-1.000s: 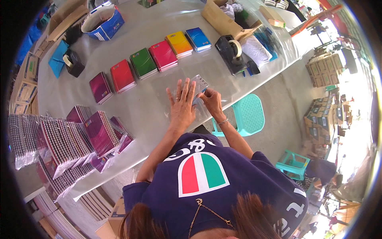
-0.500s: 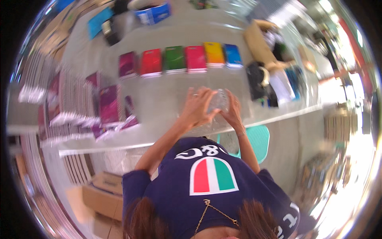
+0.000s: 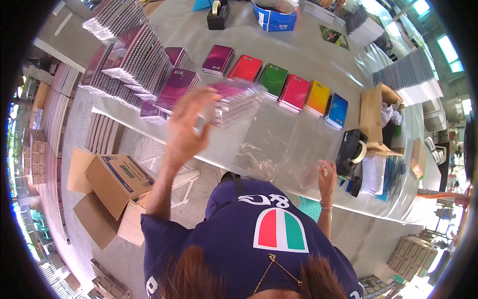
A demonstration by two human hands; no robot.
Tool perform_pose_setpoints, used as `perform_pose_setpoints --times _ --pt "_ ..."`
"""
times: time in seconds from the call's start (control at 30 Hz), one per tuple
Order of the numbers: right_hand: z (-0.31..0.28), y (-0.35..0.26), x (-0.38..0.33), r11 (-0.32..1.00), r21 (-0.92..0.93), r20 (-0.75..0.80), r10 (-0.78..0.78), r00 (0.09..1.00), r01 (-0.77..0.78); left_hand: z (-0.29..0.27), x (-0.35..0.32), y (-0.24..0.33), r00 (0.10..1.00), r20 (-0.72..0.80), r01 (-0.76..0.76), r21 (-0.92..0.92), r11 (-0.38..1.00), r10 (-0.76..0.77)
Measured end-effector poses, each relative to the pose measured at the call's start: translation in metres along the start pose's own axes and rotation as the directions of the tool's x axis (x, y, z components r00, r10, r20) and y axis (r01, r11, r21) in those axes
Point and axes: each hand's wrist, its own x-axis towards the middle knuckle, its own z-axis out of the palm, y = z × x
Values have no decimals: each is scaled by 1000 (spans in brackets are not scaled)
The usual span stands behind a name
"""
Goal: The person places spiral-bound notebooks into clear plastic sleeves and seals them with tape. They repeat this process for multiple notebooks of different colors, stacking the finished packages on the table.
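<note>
My left hand (image 3: 190,119) grips a small stack of purple spiral notebooks (image 3: 235,102), lifted above the table and smeared by motion. Behind it runs a row of notebook stacks: a purple one (image 3: 217,59), a red one (image 3: 245,67), a green one (image 3: 273,78), a pink one (image 3: 294,91), a yellow one (image 3: 317,97) and a blue one (image 3: 336,110). My right hand (image 3: 326,178) hovers by the near table edge, fingers slightly apart, holding nothing visible. Between my hands a clear plastic sheet or bag (image 3: 264,144) lies flat on the table.
Tall piles of purple spiral notebooks (image 3: 134,60) stand at the left. A black tape dispenser (image 3: 352,149) sits near my right hand, beside an open cardboard box (image 3: 371,112). Farther back are another tape dispenser (image 3: 217,17) and a blue packet (image 3: 275,19). Open cartons (image 3: 117,182) stand below left.
My hands have parted from the clear plastic. The left has moved left and now holds purple notebooks; the right has drawn away to the right. The whole view has turned and shifted.
</note>
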Motion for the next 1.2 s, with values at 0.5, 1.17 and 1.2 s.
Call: perform_pose_setpoints --times 0.5,1.17,1.2 --pt "31 9 18 998 19 26 -54 998 53 13 -54 -99 926 -330 314 408 857 -182" --pt "60 -59 29 963 265 -599 200 776 -45 207 -41 72 924 383 267 -624 734 -10" --pt "62 -78 42 944 331 -617 217 757 -1 217 -38 84 921 383 209 -645 735 74"
